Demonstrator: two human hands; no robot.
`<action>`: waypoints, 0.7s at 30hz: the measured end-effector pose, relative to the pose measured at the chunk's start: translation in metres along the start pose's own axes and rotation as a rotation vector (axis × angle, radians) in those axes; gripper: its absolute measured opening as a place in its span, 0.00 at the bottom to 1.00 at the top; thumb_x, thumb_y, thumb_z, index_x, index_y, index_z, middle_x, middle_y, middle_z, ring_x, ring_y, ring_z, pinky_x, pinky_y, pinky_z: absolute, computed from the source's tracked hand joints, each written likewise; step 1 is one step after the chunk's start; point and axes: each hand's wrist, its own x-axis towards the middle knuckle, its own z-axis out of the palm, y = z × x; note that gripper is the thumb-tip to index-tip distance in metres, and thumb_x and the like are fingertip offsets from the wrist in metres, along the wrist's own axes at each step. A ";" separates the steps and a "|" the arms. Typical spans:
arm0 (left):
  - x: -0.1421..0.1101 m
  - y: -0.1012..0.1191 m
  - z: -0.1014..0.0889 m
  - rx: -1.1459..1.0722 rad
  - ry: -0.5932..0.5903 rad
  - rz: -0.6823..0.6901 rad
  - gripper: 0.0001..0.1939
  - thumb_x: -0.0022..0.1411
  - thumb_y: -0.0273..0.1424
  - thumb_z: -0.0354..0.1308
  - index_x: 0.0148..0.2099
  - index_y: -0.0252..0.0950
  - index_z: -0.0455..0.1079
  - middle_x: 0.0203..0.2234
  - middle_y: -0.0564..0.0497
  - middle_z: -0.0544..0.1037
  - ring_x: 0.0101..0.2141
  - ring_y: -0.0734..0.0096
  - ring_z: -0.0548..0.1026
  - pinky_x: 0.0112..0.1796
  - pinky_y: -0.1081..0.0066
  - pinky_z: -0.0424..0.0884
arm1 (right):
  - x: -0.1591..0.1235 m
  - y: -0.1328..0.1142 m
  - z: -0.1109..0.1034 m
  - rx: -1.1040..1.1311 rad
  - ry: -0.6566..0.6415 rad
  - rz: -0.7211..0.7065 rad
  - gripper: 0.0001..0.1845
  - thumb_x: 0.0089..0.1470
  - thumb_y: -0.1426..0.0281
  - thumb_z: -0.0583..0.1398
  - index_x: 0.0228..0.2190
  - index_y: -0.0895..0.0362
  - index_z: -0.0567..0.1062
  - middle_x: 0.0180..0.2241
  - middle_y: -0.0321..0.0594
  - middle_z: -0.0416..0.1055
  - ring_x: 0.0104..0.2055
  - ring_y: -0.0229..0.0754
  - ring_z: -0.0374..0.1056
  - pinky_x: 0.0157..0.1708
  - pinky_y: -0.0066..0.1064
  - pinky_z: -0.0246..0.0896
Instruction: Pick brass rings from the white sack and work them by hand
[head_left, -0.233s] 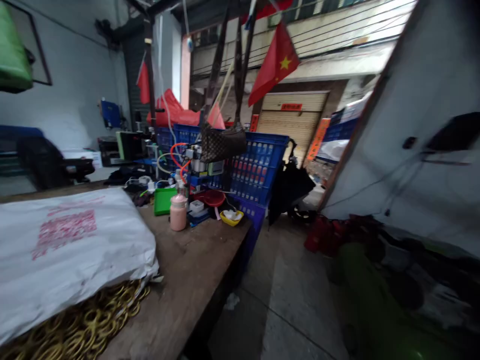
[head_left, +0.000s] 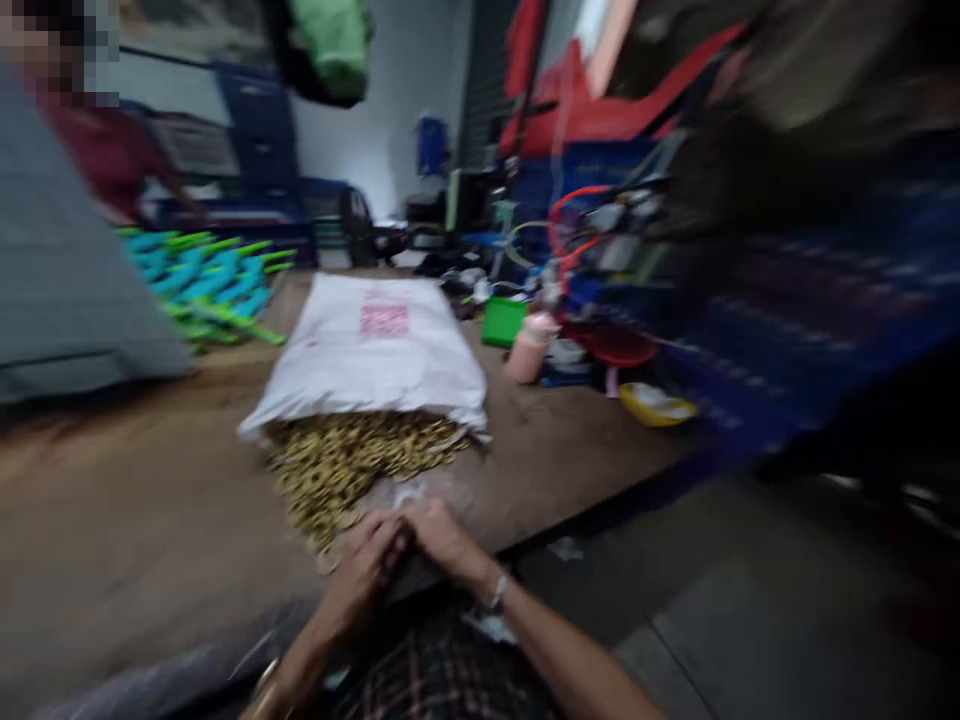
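Observation:
My left hand (head_left: pixel 373 552) and my right hand (head_left: pixel 439 532) meet at the front edge of the wooden table (head_left: pixel 555 440). Both have curled, closed fingers, and blur hides what they hold, if anything. Just beyond the fingertips shows a small whitish, see-through patch (head_left: pixel 409 492), too smeared to name. A heap of brass-coloured rings (head_left: pixel 337 470) lies right behind my hands. The rings spill from the mouth of a white woven sack (head_left: pixel 375 365) with a red print, which lies flat on the table.
Behind the sack, to the right, stand a pink bottle (head_left: pixel 529 350), a green tray (head_left: pixel 504 322) and a yellow dish (head_left: pixel 656 405). Blue and green strips (head_left: pixel 217 285) are piled at the left, near a person in a red top (head_left: pixel 112 155). Blue crates (head_left: pixel 810 300) flank the table's right end.
My view has swung left and down. Both hands, the whole ring heap's front and the person at the left are now in sight; the doorway and flag have left the view.

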 end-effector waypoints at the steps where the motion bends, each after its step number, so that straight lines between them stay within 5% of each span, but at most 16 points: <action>1: 0.001 -0.004 0.000 -0.057 0.041 -0.040 0.21 0.56 0.48 0.50 0.29 0.34 0.64 0.18 0.58 0.63 0.18 0.82 0.59 0.18 0.79 0.53 | 0.012 0.011 0.000 0.028 0.040 0.050 0.21 0.59 0.63 0.46 0.21 0.58 0.69 0.19 0.33 0.65 0.23 0.35 0.61 0.25 0.27 0.58; 7: -0.003 -0.014 0.002 -0.230 0.061 -0.023 0.20 0.54 0.49 0.52 0.31 0.35 0.62 0.16 0.60 0.62 0.15 0.83 0.55 0.16 0.79 0.49 | 0.017 0.027 -0.008 -0.200 0.191 -0.047 0.14 0.53 0.64 0.49 0.21 0.57 0.66 0.18 0.33 0.63 0.22 0.35 0.57 0.24 0.25 0.52; 13: -0.007 -0.011 0.000 -0.189 0.090 0.041 0.20 0.55 0.48 0.51 0.29 0.35 0.62 0.15 0.60 0.60 0.15 0.83 0.54 0.17 0.79 0.50 | 0.000 0.025 -0.006 -0.532 0.072 -0.216 0.08 0.49 0.76 0.48 0.25 0.56 0.66 0.21 0.35 0.65 0.23 0.36 0.58 0.25 0.26 0.49; 21: -0.007 -0.009 0.001 -0.132 0.134 0.078 0.20 0.56 0.48 0.51 0.28 0.35 0.61 0.14 0.60 0.58 0.15 0.82 0.53 0.18 0.77 0.51 | 0.001 0.031 -0.003 -0.709 0.080 -0.244 0.15 0.40 0.82 0.49 0.30 0.56 0.67 0.27 0.39 0.70 0.27 0.38 0.61 0.28 0.27 0.49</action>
